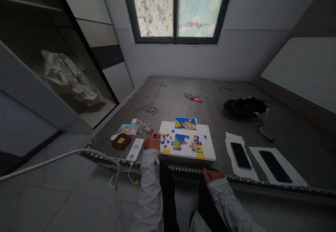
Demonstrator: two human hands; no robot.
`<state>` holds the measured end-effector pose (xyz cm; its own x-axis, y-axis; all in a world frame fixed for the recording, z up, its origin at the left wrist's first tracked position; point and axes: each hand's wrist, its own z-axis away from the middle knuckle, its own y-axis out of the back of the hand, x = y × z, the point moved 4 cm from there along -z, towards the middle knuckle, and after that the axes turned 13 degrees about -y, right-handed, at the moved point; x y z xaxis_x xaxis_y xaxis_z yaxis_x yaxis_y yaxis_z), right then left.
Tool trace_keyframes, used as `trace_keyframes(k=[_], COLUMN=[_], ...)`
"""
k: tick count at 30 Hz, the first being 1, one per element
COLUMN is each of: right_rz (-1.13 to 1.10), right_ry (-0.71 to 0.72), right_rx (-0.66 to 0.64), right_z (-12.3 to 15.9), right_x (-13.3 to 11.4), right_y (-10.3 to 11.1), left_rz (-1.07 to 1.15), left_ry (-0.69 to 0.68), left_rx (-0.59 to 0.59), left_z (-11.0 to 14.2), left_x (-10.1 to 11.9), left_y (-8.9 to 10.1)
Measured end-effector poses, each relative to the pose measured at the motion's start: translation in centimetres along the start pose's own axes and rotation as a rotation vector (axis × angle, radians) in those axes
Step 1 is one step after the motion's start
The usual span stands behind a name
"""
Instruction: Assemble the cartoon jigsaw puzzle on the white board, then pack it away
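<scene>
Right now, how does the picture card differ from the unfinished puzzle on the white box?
The picture card is whole; the puzzle has gaps with white showing through. The card lies at the far edge of the white box; the puzzle lies nearer its front. Both show blue backgrounds with yellow figures.

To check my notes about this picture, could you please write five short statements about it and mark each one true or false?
1. The left hand is at the left edge of the white box, near loose puzzle pieces. True.
2. The right hand is holding the phone. False: the phone lies on a white sheet, apart from this hand.
3. A picture card lies at the far edge of the box. True.
4. The puzzle is complete. False: it has a gap in the middle.
5. Both clear jars stand to the right of the box. False: they stand to its left.
</scene>
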<state>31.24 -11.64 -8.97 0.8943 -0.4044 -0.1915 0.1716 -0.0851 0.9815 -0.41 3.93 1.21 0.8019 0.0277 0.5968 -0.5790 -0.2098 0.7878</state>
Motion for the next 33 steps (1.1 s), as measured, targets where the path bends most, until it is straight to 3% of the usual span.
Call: trace_keyframes(k=[11, 33], right_rz=[-0.012, -0.038], right_ry=[-0.009, 0.019], right_rx=[-0.001, 0.003], right_z=[0.1, -0.2], right_x=[-0.1, 0.4], right_y=[0.3, -0.6], left_rz=[0.04, 0.136], left_ry=[0.002, -0.054], left_rx=[0.067, 0.082], left_z=[0.0, -0.6], left_x=[-0.1, -1.3], left_y=[-0.1, -1.5])
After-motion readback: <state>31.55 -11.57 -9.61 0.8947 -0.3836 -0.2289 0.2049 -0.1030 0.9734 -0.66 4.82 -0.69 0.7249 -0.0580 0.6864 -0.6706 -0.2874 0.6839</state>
